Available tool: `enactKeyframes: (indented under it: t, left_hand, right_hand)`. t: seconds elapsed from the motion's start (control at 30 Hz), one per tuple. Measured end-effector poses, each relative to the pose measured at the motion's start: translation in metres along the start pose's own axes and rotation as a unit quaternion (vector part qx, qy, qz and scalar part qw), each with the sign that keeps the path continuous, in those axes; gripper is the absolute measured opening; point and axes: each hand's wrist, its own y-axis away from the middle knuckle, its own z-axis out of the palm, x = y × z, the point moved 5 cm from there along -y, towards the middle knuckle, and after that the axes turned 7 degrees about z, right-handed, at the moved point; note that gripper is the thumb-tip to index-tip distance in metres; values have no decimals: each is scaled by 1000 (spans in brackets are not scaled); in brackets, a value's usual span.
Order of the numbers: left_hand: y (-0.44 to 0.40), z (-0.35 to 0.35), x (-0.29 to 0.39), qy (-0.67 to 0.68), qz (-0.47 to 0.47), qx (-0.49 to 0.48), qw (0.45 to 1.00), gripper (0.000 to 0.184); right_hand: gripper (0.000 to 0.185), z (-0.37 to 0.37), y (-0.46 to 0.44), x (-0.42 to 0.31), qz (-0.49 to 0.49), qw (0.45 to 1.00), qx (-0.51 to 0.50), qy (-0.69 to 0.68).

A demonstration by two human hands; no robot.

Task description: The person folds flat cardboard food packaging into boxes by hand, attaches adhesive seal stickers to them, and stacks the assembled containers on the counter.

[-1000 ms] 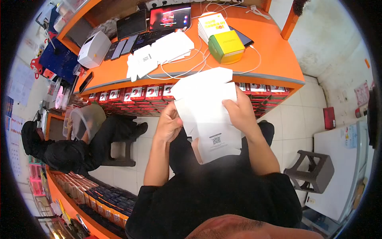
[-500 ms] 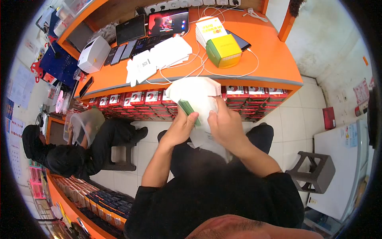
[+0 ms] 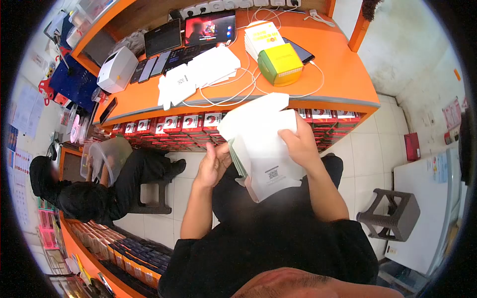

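Observation:
My right hand grips the right side of a white printed paper sheet, with the thumb lying on its face. A QR code shows near the sheet's lower end, and its edges look bent and uneven. Against the sheet's left edge stands a thin green stack, partly covered by the paper; I cannot tell exactly what it is. My left hand is beside that stack, its thumb raised away and its fingertips touching or just behind the green edge. Both hands are above my lap, in front of the orange desk.
The orange desk holds white sheets, a yellow-green box, phones, a tablet, cables and a white printer. Red boxes fill the shelf below. A person sits at left with a clear tub; a stool stands right.
The white sheet has turned and opened out, bringing its QR code into view. My left thumb has come off the green stack, and my right hand has moved up and right.

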Motion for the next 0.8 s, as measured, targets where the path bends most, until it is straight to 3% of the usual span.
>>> enactKeyframes:
  t: [0.03,0.13,0.33,0.43,0.47,0.6,0.7,0.8]
  left_hand:
    - [1,-8,-6,51,-11,11,999,87]
    - [14,-56,-43,-123,-48,-8,991,82]
    - [-1,19,-10,-176,57,36,982,73]
    - [-5,24,-10,-208,41,36,977,66]
    - [-5,22,-12,-249,47,61,965,55]
    - [-10,12,-13,-272,-32,122,954,39]
    - [-16,10,-19,-201,28,200,959,36]
    - [-13,5,-5,-203,23,131,970,33]
  right_hand:
    - [43,0,1,1,6,1000,0,8]
    - [41,1,10,8,26,999,2,24]
    - [39,11,19,9,15,993,24,116]
    - [39,15,27,-8,-16,985,39,166]
    - [39,18,30,-15,-37,982,41,180]
    - [41,29,39,-20,-68,973,27,217]
    - [39,32,43,-13,-49,984,17,172]
    - [38,14,28,17,-14,998,54,-12]
